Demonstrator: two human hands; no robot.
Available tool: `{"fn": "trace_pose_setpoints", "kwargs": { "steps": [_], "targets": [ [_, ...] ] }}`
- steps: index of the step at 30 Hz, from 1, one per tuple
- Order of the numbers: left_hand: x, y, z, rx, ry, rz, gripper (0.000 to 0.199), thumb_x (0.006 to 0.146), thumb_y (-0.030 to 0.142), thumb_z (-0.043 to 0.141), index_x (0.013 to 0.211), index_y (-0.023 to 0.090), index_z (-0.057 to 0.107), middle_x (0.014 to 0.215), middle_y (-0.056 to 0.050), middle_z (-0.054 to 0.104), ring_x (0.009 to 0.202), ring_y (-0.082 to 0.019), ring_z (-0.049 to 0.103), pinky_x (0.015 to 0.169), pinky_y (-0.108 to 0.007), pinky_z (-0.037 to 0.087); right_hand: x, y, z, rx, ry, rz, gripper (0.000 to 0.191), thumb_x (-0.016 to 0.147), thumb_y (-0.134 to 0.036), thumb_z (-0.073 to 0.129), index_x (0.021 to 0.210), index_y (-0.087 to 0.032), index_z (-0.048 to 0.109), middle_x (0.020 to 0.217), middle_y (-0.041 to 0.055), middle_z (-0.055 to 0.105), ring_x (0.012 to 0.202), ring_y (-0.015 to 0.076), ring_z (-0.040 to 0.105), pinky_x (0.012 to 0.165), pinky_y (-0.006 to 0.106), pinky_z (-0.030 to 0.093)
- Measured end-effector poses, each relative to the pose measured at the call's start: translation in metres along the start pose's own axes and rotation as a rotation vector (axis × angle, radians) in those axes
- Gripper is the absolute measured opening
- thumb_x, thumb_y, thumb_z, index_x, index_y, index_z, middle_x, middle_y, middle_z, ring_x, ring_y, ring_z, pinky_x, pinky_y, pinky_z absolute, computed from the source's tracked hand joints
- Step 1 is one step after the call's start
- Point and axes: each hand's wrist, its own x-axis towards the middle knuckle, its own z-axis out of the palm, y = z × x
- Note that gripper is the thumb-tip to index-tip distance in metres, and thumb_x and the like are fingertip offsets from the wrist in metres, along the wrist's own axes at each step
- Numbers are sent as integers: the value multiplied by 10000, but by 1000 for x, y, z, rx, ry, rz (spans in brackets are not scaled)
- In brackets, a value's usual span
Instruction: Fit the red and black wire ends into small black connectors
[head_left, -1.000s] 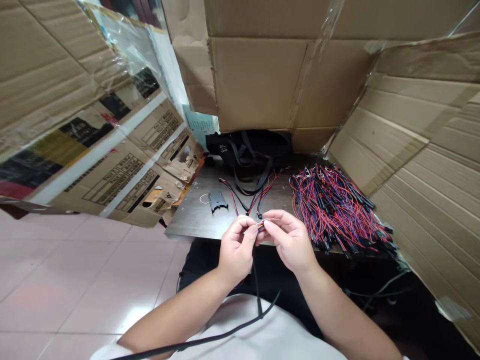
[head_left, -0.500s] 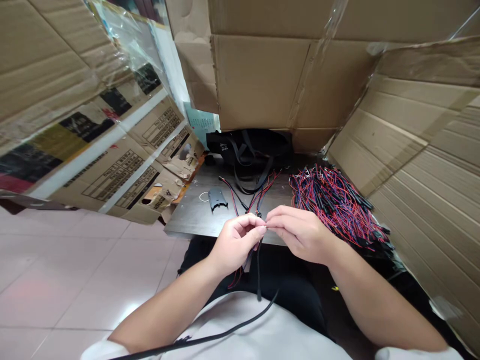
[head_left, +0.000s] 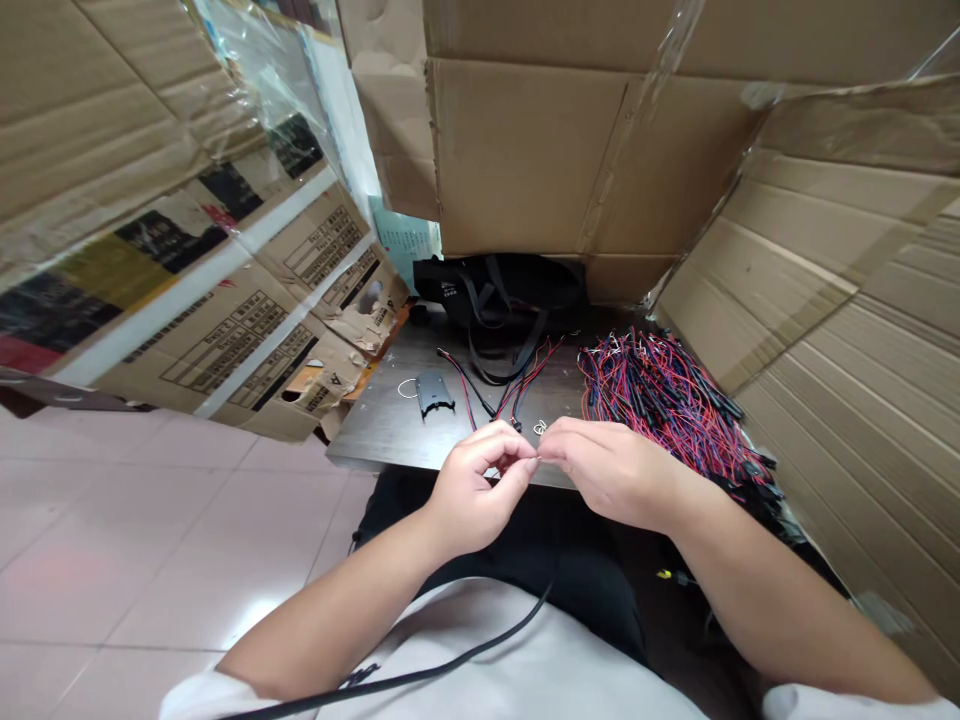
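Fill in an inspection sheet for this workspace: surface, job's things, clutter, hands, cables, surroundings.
Surface: dark table, a few small pale marks at its left.
Job's things: heap of red, black and blue wires on the right; a few loose wires mid-table.
Clutter: black bag at the back; gray plastic part beside a thin ring.
Hands: left hand and right hand bare, fingertips together; anything pinched is too small to identify.
Cables: black cable across the pale shirt.
Surroundings: cardboard panels left, back and right; tiled floor.

A tiny piece [head_left: 538, 459], mostly hidden, is pinched between the left hand [head_left: 476, 490] and right hand [head_left: 611, 470]; a small pale looped piece [head_left: 540, 427] shows just beyond.
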Motion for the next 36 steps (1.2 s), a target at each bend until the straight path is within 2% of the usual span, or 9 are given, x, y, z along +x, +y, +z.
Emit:
{"fn": "trace_pose_setpoints", "kwargs": {
  "steps": [3,7,12,15,17,22,27,33,36],
  "targets": [
    [0,0,1,90,9,68,124,871,121,519,761,138,575,740,-24,514,657,-111,478,578,-230,392,2,3,-5,-8,-22,-41,217,960,-109,390,961,-134,605,871,90,652,778,163,599,682,278,516],
    [2,4,-2,74,-61,24,134,888,130,490,770,146,550,738,-16,498,654,-110,464,574,-230,385,7,7,-15,-76,-12,-153,224,947,-84,400,936,-123,620,922,106,662,829,164,600,728,267,503],
    [4,10,-5,83,-116,-1,142,883,119,489,754,150,538,713,-4,488,637,-106,455,567,-226,384,15,6,-28,-246,-186,-243,336,984,-154,332,821,-137,627,777,72,613,694,169,504,638,295,436],
    [4,13,-6,178,-87,71,138,867,88,485,751,149,528,710,-6,484,621,-102,449,551,-221,380,20,6,-28,-311,-202,-329,341,967,-126,332,770,-134,610,711,61,563,648,170,444,608,308,379],
    [2,15,-6,266,-44,162,131,857,64,480,768,145,532,718,-13,486,625,-103,452,555,-221,387,21,5,-26,-316,-166,-299,327,956,-116,333,760,-137,594,682,47,522,616,161,411,579,302,338],
    [-1,17,-8,514,-5,377,140,854,33,456,865,128,558,775,-54,522,677,-131,495,599,-244,452,24,-2,-24,-129,-173,-106,227,912,-123,365,780,-150,548,678,24,495,589,139,390,546,272,308],
    [2,20,-18,813,-9,563,136,853,47,457,897,138,548,771,-66,560,674,-163,517,546,-257,458,35,-14,-31,178,-219,192,129,845,-141,426,733,-176,479,633,-18,465,562,105,380,533,238,312],
    [11,22,-36,1023,-164,744,136,852,59,457,845,124,576,661,-28,500,564,-148,451,458,-274,353,51,-18,-32,645,-412,765,154,785,-218,467,634,-190,462,510,-58,359,460,77,294,406,208,233],
    [16,23,-40,1070,-261,796,168,854,70,436,792,132,580,645,-22,471,533,-138,411,438,-281,311,57,-16,-28,894,-431,1049,174,734,-230,508,583,-202,426,455,-79,272,396,57,190,354,206,143]
  ]
}}
